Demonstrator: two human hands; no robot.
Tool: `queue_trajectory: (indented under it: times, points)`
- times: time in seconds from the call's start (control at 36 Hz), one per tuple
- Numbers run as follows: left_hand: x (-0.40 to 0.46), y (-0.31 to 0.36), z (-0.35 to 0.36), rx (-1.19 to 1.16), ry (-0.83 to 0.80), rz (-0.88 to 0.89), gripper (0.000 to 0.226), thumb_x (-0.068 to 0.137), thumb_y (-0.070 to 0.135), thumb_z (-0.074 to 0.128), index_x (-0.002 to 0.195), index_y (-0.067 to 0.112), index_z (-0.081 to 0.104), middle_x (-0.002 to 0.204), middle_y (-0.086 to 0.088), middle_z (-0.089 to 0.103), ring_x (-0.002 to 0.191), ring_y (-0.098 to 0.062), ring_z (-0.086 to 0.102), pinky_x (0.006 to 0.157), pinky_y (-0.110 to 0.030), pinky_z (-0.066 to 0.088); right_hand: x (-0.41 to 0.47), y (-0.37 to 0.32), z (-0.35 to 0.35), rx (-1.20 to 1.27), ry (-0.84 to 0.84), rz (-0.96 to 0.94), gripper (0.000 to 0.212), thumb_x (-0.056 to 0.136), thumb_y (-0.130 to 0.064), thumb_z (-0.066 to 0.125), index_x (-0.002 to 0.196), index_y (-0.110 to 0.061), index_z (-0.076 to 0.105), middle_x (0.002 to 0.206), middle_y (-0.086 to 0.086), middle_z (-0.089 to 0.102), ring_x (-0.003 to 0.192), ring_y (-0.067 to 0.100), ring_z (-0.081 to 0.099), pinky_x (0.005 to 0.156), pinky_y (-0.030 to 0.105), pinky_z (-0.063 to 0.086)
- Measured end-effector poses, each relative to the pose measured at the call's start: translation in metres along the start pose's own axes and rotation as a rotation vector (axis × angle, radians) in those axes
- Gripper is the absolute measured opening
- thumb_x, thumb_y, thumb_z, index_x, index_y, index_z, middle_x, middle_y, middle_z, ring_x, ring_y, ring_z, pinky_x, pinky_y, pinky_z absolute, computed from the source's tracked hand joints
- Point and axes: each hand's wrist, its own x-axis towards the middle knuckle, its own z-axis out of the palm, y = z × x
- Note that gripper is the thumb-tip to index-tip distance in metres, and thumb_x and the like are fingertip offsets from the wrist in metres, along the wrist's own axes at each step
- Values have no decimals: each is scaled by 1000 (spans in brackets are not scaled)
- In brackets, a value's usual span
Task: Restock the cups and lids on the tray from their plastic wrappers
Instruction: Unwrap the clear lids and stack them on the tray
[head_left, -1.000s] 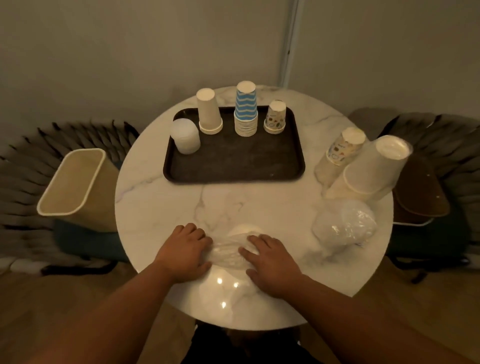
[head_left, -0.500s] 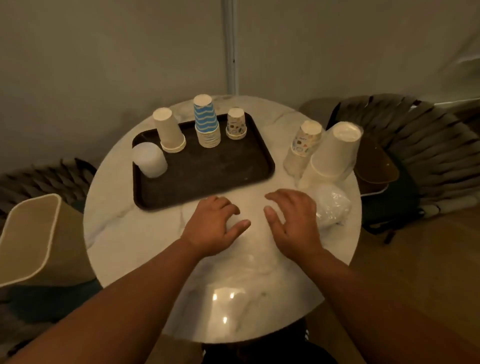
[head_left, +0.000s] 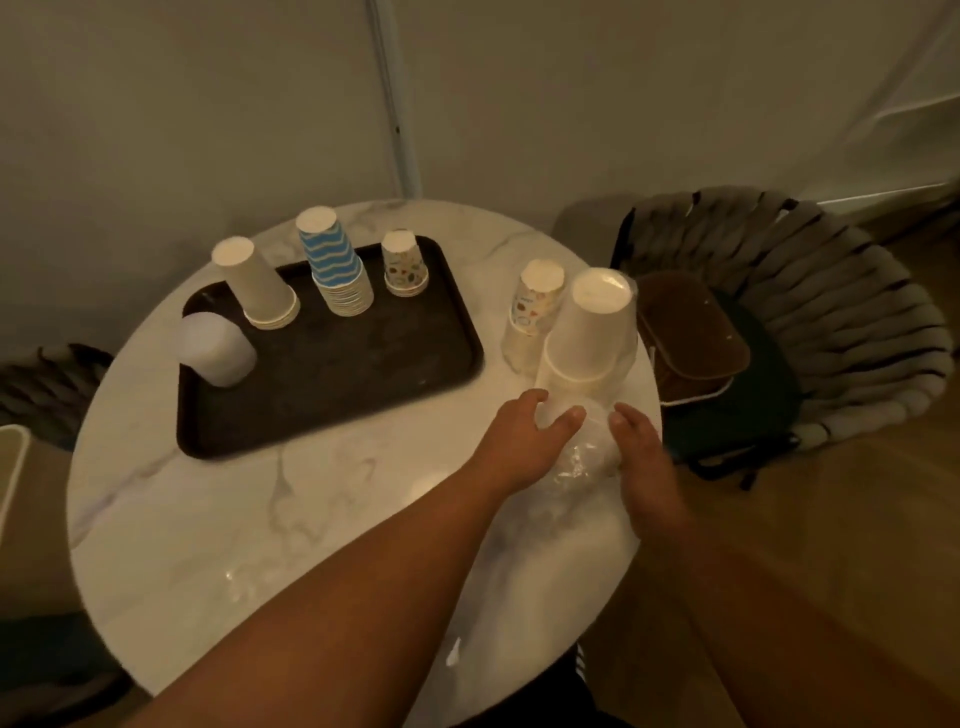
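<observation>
- the round marble desk (head_left: 208, 519) carries one dark tray (head_left: 337, 395) on its far left part.
- on the tray stand three upside-down cup stacks in a row: one plain stack (head_left: 257, 285) at the left, one blue wavy stack (head_left: 335, 262) in the middle, one short patterned stack (head_left: 404, 264) at the right.
- one stack of white lids (head_left: 215, 349) stands at the left edge of the tray, just in front of the plain stack.
- to the right of the tray, on the desk, are two more stacks in clear plastic wrappers: one patterned wrapped stack (head_left: 535, 314) and one big white wrapped stack (head_left: 592, 330), just beside each other, both leaning a little.
- in front of these two lies one wrapped lid bag (head_left: 584, 457), crinkled and clear, near the right edge of the desk.
- the left hand (head_left: 524, 441) is at the left side of this bag, its fingers (head_left: 569, 420) apart and lightly curved on the plastic; a firm grip i cannot tell.
- the right hand (head_left: 644, 462) is at the right side of the bag, fingers spread and nearly straight, touching the wrapper.
- so the bag is between the two hands, and it rests on the desk.
- one grey woven chair (head_left: 841, 312) stands at the right of the desk, with one brown tray (head_left: 691, 343) on its seat.
- one beige bin (head_left: 10, 467) shows at the left edge, only partly.
</observation>
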Motion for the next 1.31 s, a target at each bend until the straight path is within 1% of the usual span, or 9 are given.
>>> queue_trajectory:
  times: [0.11,0.33,0.42,0.53,0.61,0.83,1.0,1.17,1.31]
  points:
    - [5,-3,11,-203,-4,-148,60,87,56,60,139,28,47,135,-2,57,117,-23,59,102,-42,48,13,7,1,35,-139,73,14,99,-46,46,102,-38,57,112,-4,62,110,20,56,104,40,41]
    - [-1,-3,16,-551,29,-329,25,83,50,63,105,39,61,110,0,68,97,-26,68,81,-48,59,15,11,13,65,-239,133,23,93,-56,51,93,-35,63,102,-3,69,102,21,65,103,49,47]
    - [-5,-7,8,-609,78,-316,20,87,40,65,106,37,61,110,-2,69,97,-27,69,70,-39,56,10,8,21,79,-263,84,27,92,-56,53,97,-33,66,104,0,72,101,20,67,99,48,50]
    - [-16,-18,-23,-681,108,-309,49,70,42,72,117,34,62,115,-7,69,102,-30,67,87,-55,55,-1,-3,44,162,-326,84,49,76,-67,49,103,-30,67,110,0,72,104,16,68,95,39,52]
    - [-26,-31,-59,-822,139,-304,34,81,28,68,114,25,61,114,-13,67,100,-32,65,87,-52,51,-2,-9,74,236,-302,166,59,85,-70,40,112,-24,65,110,0,71,105,16,65,100,40,48]
    - [-56,-69,-140,-1046,197,-245,23,95,18,51,118,18,54,106,-15,64,92,-31,63,78,-44,52,-21,-21,163,533,-450,502,35,95,-44,54,121,-21,61,112,5,69,102,26,66,82,39,51]
    - [-67,-110,-171,-1165,222,-248,18,94,22,53,111,20,57,111,-17,65,107,-39,59,99,-60,43,-28,-9,206,650,-312,577,37,100,-44,47,115,-12,58,114,12,65,110,29,61,100,44,47]
    - [-68,-134,-185,-1346,217,-275,17,95,29,51,106,18,57,105,-18,66,98,-39,60,104,-63,39,-30,6,218,535,-27,452,16,98,-27,54,99,-11,59,74,3,51,58,14,46,59,28,42]
    - [-65,-127,-178,-1364,221,-295,37,85,33,57,117,15,56,111,-22,64,100,-42,60,90,-59,47,-32,-8,223,433,-413,431,24,96,-28,55,114,-15,64,105,8,68,98,24,62,83,37,49]
